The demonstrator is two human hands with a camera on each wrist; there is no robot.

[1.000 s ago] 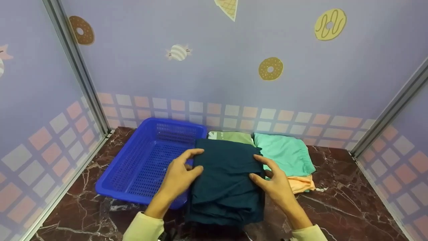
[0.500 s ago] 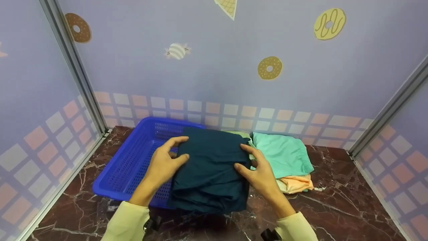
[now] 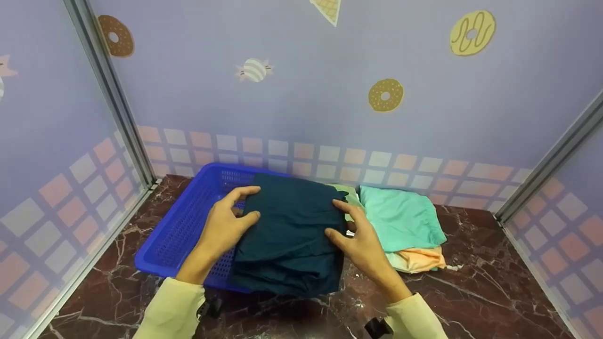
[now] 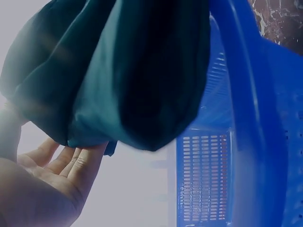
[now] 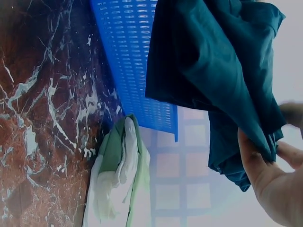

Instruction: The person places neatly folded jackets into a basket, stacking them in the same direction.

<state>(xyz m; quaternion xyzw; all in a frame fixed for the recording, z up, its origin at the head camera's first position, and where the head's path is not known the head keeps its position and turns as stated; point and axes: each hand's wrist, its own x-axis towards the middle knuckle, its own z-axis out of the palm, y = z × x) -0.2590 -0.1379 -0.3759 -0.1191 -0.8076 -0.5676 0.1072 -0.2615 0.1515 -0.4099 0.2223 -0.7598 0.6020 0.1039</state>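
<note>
A folded dark teal garment (image 3: 292,230) hangs in the air between both hands, partly over the blue plastic basket (image 3: 162,249). My left hand (image 3: 224,223) grips its left edge, thumb on top and other fingers underneath. On the opposite edge my right hand (image 3: 360,238) pinches the cloth the same way. The right wrist view shows the garment (image 5: 213,61) above the level of the basket (image 5: 137,71), with the right hand (image 5: 274,182) at its edge. Seen from the left wrist, loose folds of the garment (image 4: 99,71) droop over the left hand (image 4: 52,179).
Right of the basket lies a green and white folded cloth (image 5: 113,175). Beside it are a mint-green folded garment (image 3: 400,219) and an orange cloth (image 3: 424,259) under its front edge. All rest on a dark marbled tabletop (image 3: 480,282) before a patterned wall (image 3: 301,117).
Both hands have carried the dark teal garment to the left and slightly away, from beside the basket to partly over it. More of the tabletop and orange cloth shows on the right.
</note>
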